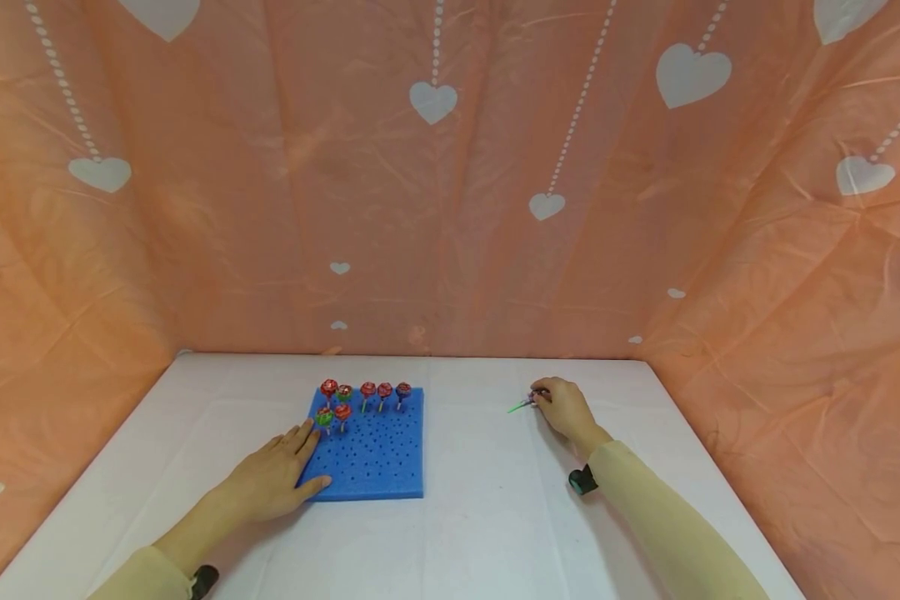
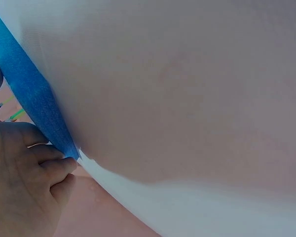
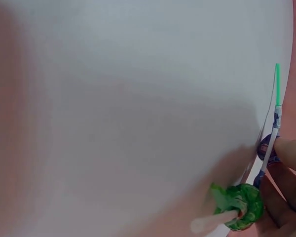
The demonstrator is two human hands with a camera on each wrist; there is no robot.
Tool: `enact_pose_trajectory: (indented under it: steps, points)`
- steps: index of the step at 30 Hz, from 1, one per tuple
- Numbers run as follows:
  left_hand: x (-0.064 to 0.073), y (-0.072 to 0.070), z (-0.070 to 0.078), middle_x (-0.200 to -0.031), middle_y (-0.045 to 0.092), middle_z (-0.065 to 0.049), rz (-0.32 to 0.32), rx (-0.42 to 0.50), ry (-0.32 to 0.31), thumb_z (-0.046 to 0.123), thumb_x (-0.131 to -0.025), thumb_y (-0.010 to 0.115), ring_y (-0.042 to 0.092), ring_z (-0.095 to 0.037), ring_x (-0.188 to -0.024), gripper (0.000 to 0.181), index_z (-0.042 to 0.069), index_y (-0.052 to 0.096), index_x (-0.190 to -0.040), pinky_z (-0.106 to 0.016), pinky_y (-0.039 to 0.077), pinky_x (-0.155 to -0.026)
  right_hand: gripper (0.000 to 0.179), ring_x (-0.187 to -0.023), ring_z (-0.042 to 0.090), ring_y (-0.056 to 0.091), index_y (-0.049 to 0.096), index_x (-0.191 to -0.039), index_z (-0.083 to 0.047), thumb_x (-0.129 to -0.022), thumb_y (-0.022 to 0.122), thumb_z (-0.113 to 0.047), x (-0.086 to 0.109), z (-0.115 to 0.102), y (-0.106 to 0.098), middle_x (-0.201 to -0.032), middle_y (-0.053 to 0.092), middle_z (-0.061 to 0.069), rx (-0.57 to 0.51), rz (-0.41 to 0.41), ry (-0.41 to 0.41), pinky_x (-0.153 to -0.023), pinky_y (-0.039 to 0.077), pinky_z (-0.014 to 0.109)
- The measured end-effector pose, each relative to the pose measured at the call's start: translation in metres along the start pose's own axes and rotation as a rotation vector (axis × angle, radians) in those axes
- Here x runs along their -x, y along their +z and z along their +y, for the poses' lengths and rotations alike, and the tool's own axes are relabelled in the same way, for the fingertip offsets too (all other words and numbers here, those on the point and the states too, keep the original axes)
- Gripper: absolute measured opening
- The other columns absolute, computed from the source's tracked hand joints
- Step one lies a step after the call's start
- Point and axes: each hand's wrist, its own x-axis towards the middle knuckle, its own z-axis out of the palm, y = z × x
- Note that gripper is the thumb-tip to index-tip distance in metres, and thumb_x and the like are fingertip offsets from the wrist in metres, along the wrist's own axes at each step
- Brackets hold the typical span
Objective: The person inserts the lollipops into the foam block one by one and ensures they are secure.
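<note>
A blue foam board [image 1: 382, 454] dotted with small holes lies on the table, with several wrapped lollipops [image 1: 368, 390] standing upright in its far part. My left hand [image 1: 281, 475] rests along the board's left edge, fingers fairly straight and thumb over the near corner. In the left wrist view its fingers press against the board's side [image 2: 44, 94]. Well to the right of the board, my right hand [image 1: 566, 412] pinches lollipops low over the table. The right wrist view shows a purple-wrapped one [image 3: 265, 148], a green stick [image 3: 277, 84] and a green-wrapped lollipop [image 3: 244, 205] with a pale stick.
A white cloth covers the table [image 1: 487, 517]. Orange sheeting [image 1: 495, 292] with white hearts hangs behind it and along both sides. Dark bands [image 1: 582, 480] are worn at both wrists.
</note>
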Motion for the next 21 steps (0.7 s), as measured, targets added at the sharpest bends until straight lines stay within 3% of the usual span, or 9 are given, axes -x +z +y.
enact_pose_trajectory:
  steps: [10, 21]
  points:
    - [-0.001, 0.004, -0.002, -0.156, 0.037, -0.039, 0.010, -0.004, 0.008, 0.055, -0.101, 0.059, 0.040, -0.057, -0.142, 0.086, -0.016, 0.046, -0.146, -0.065, 0.038, -0.114, 0.022, -0.117, 0.040, 0.066, 0.072, -0.121, 0.002, -0.100, 0.068, -0.005, 0.002, -0.003, -0.003, -0.122, 0.069, 0.021, -0.040, 0.025, -0.035, -0.103, 0.052, 0.054]
    - [-0.001, 0.003, -0.002, -0.155, 0.038, -0.039, 0.023, -0.008, 0.010, 0.055, -0.100, 0.060, 0.042, -0.057, -0.141, 0.085, -0.016, 0.048, -0.145, -0.065, 0.039, -0.113, 0.020, -0.104, 0.030, 0.068, 0.071, -0.119, 0.002, -0.100, 0.068, -0.003, 0.004, -0.030, -0.002, -0.116, 0.066, 0.016, -0.154, 0.146, -0.166, -0.091, 0.059, 0.046]
